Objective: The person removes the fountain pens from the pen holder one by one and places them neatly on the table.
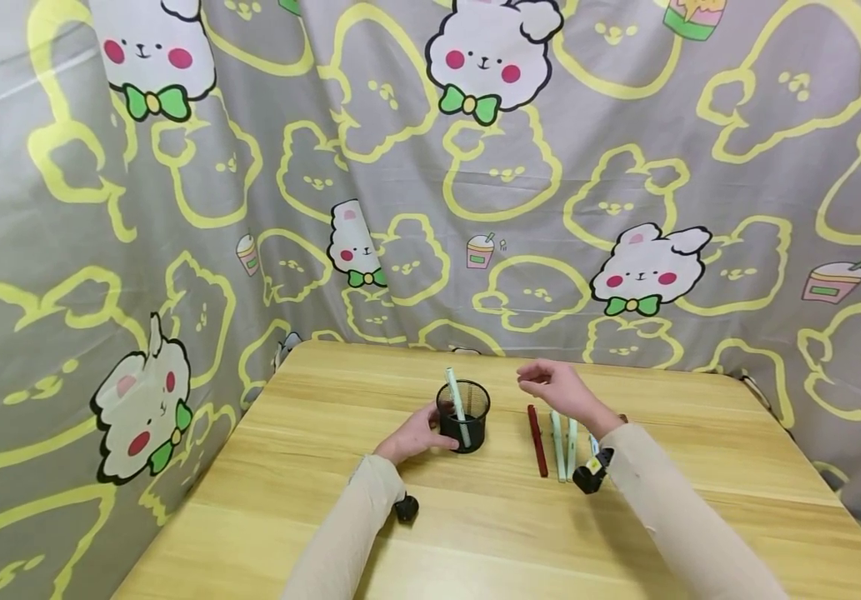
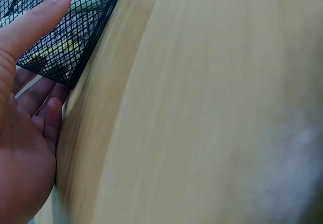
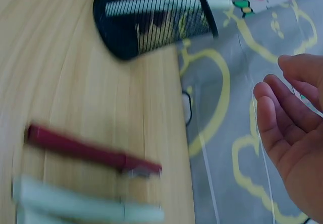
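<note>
A black mesh pen cup (image 1: 478,427) stands upright on the wooden table, with one pale green pen (image 1: 455,392) leaning inside it. My left hand (image 1: 409,437) grips the cup from its left side; in the left wrist view the thumb lies along the mesh (image 2: 83,32) and the other fingers go behind it. To the right of the cup, above the table, my right hand (image 1: 559,388) is raised with loosely bent fingers and nothing in them. Below it lie a dark red pen (image 1: 538,442) and two pale green pens (image 1: 558,448), side by side.
More pens, one with a bluish barrel (image 1: 593,444), lie partly hidden under my right wrist. The wooden table (image 1: 310,417) reaches back to a grey patterned curtain (image 1: 520,192), which also hangs along the left side.
</note>
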A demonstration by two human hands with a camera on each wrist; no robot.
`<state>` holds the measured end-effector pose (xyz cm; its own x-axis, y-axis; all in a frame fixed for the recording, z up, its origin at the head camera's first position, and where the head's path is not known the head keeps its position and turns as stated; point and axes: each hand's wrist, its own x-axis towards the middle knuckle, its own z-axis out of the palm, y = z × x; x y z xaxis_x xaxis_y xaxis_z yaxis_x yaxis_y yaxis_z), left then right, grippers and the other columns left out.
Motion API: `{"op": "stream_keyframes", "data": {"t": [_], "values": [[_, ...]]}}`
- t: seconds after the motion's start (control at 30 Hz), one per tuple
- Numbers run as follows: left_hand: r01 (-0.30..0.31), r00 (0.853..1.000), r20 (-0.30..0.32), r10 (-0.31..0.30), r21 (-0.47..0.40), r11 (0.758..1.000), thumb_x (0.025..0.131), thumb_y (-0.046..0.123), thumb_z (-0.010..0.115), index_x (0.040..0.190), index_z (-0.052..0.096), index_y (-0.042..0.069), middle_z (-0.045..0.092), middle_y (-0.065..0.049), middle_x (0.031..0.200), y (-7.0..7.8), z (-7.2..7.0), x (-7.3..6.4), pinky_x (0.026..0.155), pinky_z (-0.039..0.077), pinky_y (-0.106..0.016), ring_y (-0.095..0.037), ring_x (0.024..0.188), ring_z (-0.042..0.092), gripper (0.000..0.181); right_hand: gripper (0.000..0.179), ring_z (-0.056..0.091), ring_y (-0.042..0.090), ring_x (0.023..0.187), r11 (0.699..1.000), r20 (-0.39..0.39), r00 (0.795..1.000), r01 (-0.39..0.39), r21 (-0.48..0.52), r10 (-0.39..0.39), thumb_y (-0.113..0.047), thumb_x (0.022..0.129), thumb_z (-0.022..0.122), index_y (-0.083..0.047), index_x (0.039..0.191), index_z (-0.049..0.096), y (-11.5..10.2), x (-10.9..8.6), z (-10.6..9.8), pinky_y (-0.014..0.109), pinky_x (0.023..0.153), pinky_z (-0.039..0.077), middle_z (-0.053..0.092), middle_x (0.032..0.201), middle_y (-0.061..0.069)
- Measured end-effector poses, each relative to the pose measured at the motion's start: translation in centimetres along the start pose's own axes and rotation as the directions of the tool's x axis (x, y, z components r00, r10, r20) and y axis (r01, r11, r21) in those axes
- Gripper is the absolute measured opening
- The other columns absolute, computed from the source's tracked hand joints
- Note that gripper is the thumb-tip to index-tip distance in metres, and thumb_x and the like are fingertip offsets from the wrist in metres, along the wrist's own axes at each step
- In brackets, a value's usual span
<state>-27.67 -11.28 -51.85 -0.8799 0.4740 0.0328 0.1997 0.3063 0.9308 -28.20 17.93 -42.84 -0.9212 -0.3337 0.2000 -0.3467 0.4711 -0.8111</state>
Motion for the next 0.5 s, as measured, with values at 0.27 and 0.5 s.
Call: {"op": "stream_keyframes", "data": {"t": [0.27,0.5], "values": [[0.002,1.0,-0.001,-0.002,-0.016,1.0,0.076,0.008,0.079,0.135,0.049,0.01,0.055,-0.008,0.129,-0.3,0.1,0.1,0.103,0.031,-0.047,-0.025,0.119,0.048,0.066,0.02,0.062,0.024,0.093,0.998,0.03,0.998,0.045,0.04,-0.046,-0.01,0.089,0.066,-0.002,0.107,0.065,-1.5,2.1,3.1,0.038,0.079,0.051,0.066,0.102,0.01],[-0.024,0.999,0.032,0.026,-0.056,0.998,0.076,0.001,0.076,0.136,0.045,-0.001,0.053,-0.013,0.131,2.3,-0.2,-0.8,0.103,0.031,-0.048,-0.029,0.12,0.047,0.067,0.02,0.063,0.027,0.095,0.995,0.027,0.996,0.089,0.041,-0.09,-0.004,0.087,0.066,0.001,0.106,0.066,-2.3,2.9,4.7,0.039,0.08,0.051,0.067,0.101,0.014]]}}
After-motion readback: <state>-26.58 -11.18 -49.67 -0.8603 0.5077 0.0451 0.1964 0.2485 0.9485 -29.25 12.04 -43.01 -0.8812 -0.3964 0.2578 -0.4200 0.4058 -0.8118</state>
